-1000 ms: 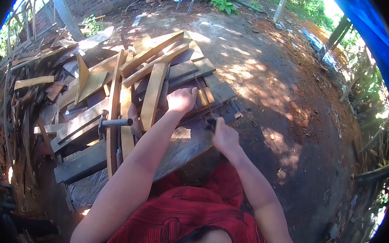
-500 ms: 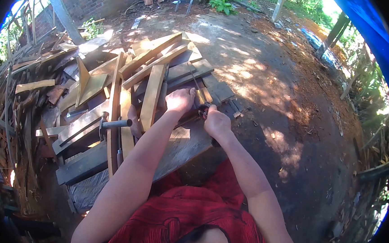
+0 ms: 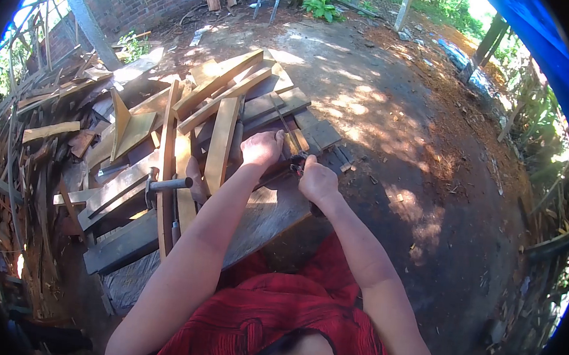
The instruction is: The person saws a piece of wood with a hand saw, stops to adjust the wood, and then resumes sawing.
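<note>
My right hand (image 3: 318,181) is clamped on the near end of the thin-bladed tool (image 3: 281,115), which lies across the small wood block (image 3: 300,139). Left hand (image 3: 262,148) curled closed, just left of block; can't tell what's inside.

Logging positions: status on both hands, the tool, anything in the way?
Right hand holds thin tool. Left hand beside wood block, hold unclear. Hammer on boards, clear of both hands.

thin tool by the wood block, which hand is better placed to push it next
Right, I'd judge: the right hand is closed on the near end of the thin tool, while the left hand is curled beside the wood block.
</note>
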The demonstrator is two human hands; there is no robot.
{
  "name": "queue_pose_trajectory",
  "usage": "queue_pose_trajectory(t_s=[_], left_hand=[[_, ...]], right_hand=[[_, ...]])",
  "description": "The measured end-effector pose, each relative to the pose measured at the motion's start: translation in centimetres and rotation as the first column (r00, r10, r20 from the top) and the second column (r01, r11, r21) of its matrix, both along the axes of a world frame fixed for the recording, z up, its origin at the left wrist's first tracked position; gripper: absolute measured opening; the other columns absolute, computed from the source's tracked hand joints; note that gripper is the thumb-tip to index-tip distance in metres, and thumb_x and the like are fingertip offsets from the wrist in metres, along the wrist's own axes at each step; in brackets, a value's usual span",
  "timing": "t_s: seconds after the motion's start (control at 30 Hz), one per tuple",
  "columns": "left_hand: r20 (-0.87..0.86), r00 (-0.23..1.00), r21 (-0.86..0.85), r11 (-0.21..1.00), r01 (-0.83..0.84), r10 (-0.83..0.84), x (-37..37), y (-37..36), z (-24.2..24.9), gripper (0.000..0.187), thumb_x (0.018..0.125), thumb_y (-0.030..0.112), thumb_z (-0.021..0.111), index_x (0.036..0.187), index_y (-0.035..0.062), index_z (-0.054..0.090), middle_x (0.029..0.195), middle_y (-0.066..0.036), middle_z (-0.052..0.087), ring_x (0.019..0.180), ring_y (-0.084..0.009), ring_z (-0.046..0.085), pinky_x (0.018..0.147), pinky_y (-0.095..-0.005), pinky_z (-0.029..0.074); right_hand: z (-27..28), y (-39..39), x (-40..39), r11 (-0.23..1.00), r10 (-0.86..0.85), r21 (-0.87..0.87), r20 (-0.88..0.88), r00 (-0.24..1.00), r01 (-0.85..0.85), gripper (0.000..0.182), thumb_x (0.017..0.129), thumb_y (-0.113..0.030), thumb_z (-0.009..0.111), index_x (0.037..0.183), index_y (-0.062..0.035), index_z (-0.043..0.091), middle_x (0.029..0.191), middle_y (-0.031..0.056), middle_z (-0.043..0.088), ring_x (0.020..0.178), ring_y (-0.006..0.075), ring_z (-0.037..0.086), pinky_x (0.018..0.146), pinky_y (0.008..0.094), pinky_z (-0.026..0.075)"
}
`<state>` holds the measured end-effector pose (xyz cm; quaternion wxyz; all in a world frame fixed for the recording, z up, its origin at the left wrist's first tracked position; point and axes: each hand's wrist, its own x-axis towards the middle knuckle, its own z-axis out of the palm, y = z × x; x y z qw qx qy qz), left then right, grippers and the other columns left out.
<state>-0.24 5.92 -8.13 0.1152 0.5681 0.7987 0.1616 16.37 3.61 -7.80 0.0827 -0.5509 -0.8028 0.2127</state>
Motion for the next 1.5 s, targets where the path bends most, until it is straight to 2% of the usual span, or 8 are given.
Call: queue_pose_trajectory(t_s=[0.27, 0.33, 0.53, 0.63, 0.93, 1.23, 1.33, 1.5], left_hand=[[0.034, 0.999, 0.024, 1.000, -0.005, 0.004, 0.0, 0.0, -0.5, 0.047, 0.094, 0.045, 0.036, 0.096, 0.0126, 0.070, 0.094, -0.013, 0.068, 0.096, -0.0306, 0.063, 0.085, -0.0464, 0.044], [0.020, 1.000, 0.018, 1.000, -0.009, 0.008, -0.2, 0.1, -0.3, 0.047, 0.094, 0.045, 0.036, 0.097, 0.0130, 0.070, 0.094, -0.013, 0.068, 0.096, -0.0304, 0.063, 0.085, -0.0461, 0.044], [0.023, 1.000, -0.032, 0.999, 0.022, -0.022, 0.0, -0.1, 0.3, 0.050, 0.094, 0.046, 0.035, 0.102, 0.0097, 0.068, 0.099, -0.017, 0.067, 0.100, -0.0333, 0.061, 0.089, -0.0451, 0.044], [0.032, 0.999, -0.007, 1.000, -0.021, 0.021, 0.0, 0.0, -0.1, 0.048, 0.094, 0.045, 0.036, 0.096, 0.0116, 0.070, 0.096, -0.014, 0.068, 0.099, -0.0323, 0.062, 0.087, -0.0469, 0.044], [0.056, 0.998, 0.033, 0.999, -0.002, 0.000, -0.3, 0.0, -0.8, 0.047, 0.094, 0.044, 0.037, 0.093, 0.0110, 0.070, 0.093, -0.015, 0.068, 0.095, -0.0323, 0.063, 0.084, -0.0469, 0.044], [0.022, 1.000, 0.054, 0.998, -0.016, 0.015, -0.2, 0.2, -0.5, 0.047, 0.094, 0.045, 0.038, 0.094, 0.0113, 0.070, 0.093, -0.014, 0.069, 0.095, -0.0313, 0.064, 0.084, -0.0467, 0.045], [0.032, 0.999, 0.003, 1.000, -0.012, 0.012, -0.2, 0.0, -0.2, 0.050, 0.094, 0.045, 0.035, 0.098, 0.0086, 0.069, 0.096, -0.016, 0.067, 0.098, -0.0333, 0.062, 0.089, -0.0447, 0.045], [0.054, 0.998, 0.011, 1.000, 0.010, -0.010, -0.3, 0.0, -0.3, 0.049, 0.094, 0.045, 0.035, 0.098, 0.0102, 0.069, 0.095, -0.016, 0.067, 0.097, -0.0338, 0.062, 0.087, -0.0451, 0.045]], right_hand=[[-2.1, -6.7, 6.4, 1.000, 0.020, 0.013, 0.069, 0.997, -0.021, 0.029, 0.078, -0.010, 0.054, 0.102, 0.0019, 0.044, 0.084, 0.0267, 0.064, 0.081, 0.0401, 0.065, 0.075, 0.0475, 0.050], [-0.8, -8.0, 7.3, 0.994, 0.006, -0.112, 0.142, 0.990, 0.010, 0.028, 0.078, -0.010, 0.054, 0.101, 0.0017, 0.043, 0.082, 0.0275, 0.064, 0.082, 0.0416, 0.064, 0.075, 0.0492, 0.050], [0.3, -0.2, 1.1, 0.999, 0.043, -0.019, 0.014, 0.999, -0.043, 0.027, 0.080, -0.009, 0.054, 0.103, 0.0028, 0.048, 0.087, 0.0268, 0.065, 0.086, 0.0401, 0.065, 0.077, 0.0473, 0.050], [0.0, 1.2, -1.2, 1.000, 0.000, 0.008, 0.024, 1.000, 0.000, 0.024, 0.080, -0.009, 0.053, 0.101, 0.0024, 0.049, 0.088, 0.0273, 0.065, 0.088, 0.0401, 0.065, 0.078, 0.0476, 0.050], [-0.8, -7.8, 6.9, 0.999, 0.021, -0.046, 0.081, 0.996, -0.018, 0.027, 0.077, -0.009, 0.054, 0.099, 0.0029, 0.043, 0.079, 0.0258, 0.064, 0.077, 0.0422, 0.064, 0.073, 0.0509, 0.050], [0.2, 1.0, -1.1, 1.000, -0.001, 0.022, 0.027, 1.000, 0.000, 0.023, 0.080, -0.009, 0.054, 0.101, 0.0013, 0.050, 0.086, 0.0257, 0.066, 0.088, 0.0400, 0.065, 0.078, 0.0462, 0.050], [-0.1, -1.5, 1.6, 1.000, 0.023, -0.004, -0.008, 1.000, -0.023, 0.023, 0.081, -0.010, 0.053, 0.100, 0.0016, 0.048, 0.085, 0.0270, 0.065, 0.085, 0.0420, 0.065, 0.077, 0.0488, 0.049], [-0.1, -7.2, 6.2, 0.994, 0.023, -0.104, 0.107, 0.994, -0.012, 0.028, 0.078, -0.010, 0.054, 0.101, 0.0016, 0.043, 0.082, 0.0265, 0.064, 0.082, 0.0432, 0.064, 0.077, 0.0508, 0.048]])
